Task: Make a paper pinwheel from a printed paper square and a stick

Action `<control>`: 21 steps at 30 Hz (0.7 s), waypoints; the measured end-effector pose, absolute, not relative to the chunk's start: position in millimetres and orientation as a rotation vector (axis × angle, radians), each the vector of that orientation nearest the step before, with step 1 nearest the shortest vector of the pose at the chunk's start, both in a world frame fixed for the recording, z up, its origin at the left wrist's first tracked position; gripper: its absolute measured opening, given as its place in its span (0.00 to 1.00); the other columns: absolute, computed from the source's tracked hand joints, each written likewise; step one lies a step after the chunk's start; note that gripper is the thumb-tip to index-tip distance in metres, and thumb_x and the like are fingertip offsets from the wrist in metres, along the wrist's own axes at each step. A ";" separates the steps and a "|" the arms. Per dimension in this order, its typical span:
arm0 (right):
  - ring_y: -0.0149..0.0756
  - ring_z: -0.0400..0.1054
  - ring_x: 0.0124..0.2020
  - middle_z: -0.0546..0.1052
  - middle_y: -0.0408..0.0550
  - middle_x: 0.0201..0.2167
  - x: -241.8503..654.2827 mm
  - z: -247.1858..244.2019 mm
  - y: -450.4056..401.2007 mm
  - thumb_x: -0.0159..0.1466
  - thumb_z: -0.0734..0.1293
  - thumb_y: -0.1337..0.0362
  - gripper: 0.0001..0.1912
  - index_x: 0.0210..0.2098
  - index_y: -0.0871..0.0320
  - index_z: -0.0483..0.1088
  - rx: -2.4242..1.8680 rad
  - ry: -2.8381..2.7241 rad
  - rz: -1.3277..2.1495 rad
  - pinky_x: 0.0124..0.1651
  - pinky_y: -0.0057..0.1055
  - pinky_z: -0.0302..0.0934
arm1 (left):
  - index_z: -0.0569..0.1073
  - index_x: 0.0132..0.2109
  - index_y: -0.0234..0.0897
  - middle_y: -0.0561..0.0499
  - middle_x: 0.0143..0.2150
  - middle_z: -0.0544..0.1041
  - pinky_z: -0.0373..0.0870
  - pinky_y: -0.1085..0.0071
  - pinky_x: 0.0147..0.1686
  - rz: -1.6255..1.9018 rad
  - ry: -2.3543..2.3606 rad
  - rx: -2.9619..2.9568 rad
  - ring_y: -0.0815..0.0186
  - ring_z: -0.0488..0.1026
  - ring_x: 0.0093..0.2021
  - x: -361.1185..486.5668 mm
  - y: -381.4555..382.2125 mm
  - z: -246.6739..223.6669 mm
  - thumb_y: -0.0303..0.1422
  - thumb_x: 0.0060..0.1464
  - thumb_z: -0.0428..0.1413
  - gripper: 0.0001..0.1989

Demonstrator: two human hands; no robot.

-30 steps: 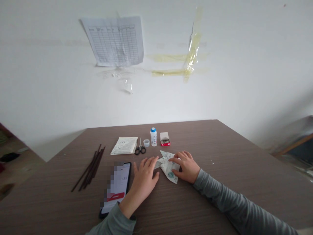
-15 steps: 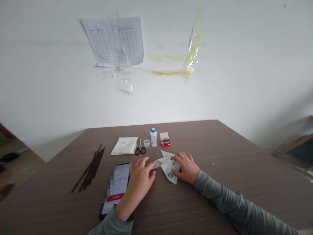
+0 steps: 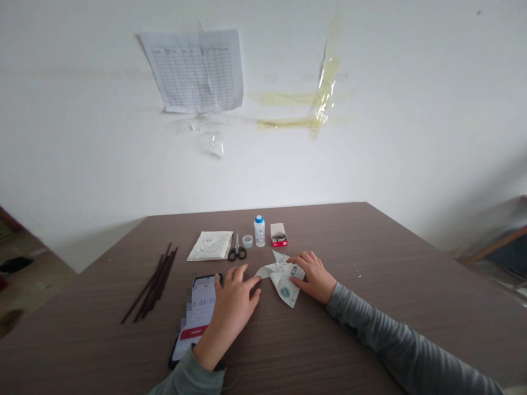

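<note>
A folded, pinwheel-like piece of printed paper (image 3: 283,284) lies on the brown table. My right hand (image 3: 313,276) rests on its right side, fingers bent and thumb apart from them, pressing on the paper rather than wrapped round it. At the paper's left tip is my left hand (image 3: 236,293), its fingers spread and the index fingertip at the paper's edge. A phone (image 3: 200,312) showing a timer lies partly hidden under my left hand and wrist.
Behind the paper stand a blue-capped bottle (image 3: 259,232), a small clear cup (image 3: 247,241), scissors (image 3: 237,252), a red box of small metal pieces (image 3: 279,241) and a paper stack (image 3: 211,245). Dark sticks (image 3: 154,285) lie left on the table (image 3: 370,329).
The paper has turned slightly, its lower tip shifting left. My right hand has moved a little left and up, while my left hand has barely moved.
</note>
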State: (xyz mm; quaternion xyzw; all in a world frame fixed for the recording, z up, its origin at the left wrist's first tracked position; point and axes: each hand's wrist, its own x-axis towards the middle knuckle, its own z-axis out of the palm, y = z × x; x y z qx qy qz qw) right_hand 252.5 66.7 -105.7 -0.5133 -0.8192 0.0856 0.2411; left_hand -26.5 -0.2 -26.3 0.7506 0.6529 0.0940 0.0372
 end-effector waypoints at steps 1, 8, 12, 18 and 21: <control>0.60 0.80 0.71 0.89 0.59 0.67 253.2 -107.9 74.6 0.78 0.77 0.65 0.26 0.73 0.51 0.87 -1.374 -2.188 0.216 0.80 0.63 0.75 | 0.97 0.67 0.53 0.38 0.85 0.85 0.69 0.15 0.87 0.289 1.997 2.305 0.31 0.79 0.85 -27.6 -0.3 -26.5 0.26 0.78 0.64 0.23; 0.58 0.79 0.78 0.86 0.60 0.75 247.5 -85.1 146.9 0.76 0.79 0.70 0.30 0.75 0.47 0.88 -1.212 -2.280 0.248 0.87 0.65 0.70 | 0.95 0.70 0.54 0.40 0.88 0.82 0.68 0.16 0.88 0.296 1.989 2.289 0.30 0.78 0.86 -31.9 0.7 -31.8 0.25 0.77 0.64 0.25; 0.60 0.75 0.84 0.81 0.62 0.84 228.3 -55.4 172.4 0.78 0.79 0.73 0.30 0.75 0.45 0.90 -1.183 -2.401 0.287 0.90 0.68 0.66 | 0.94 0.72 0.55 0.42 0.89 0.81 0.68 0.15 0.88 0.259 1.963 2.307 0.30 0.77 0.86 -35.8 4.9 -34.3 0.27 0.78 0.63 0.27; 0.66 0.71 0.89 0.75 0.59 0.91 202.6 -41.6 189.4 0.73 0.76 0.81 0.40 0.77 0.41 0.90 -1.150 -2.461 0.367 0.92 0.68 0.66 | 0.90 0.77 0.53 0.41 0.90 0.80 0.66 0.16 0.89 0.094 1.937 2.301 0.34 0.74 0.88 -37.9 8.8 -32.4 0.29 0.82 0.59 0.28; 0.65 0.72 0.89 0.76 0.52 0.91 191.8 -51.9 200.7 0.72 0.74 0.82 0.45 0.79 0.35 0.88 -1.173 -2.444 0.360 0.92 0.69 0.67 | 0.91 0.77 0.52 0.41 0.88 0.82 0.68 0.16 0.88 0.124 1.906 2.333 0.34 0.73 0.89 -39.6 9.3 -33.7 0.27 0.82 0.58 0.28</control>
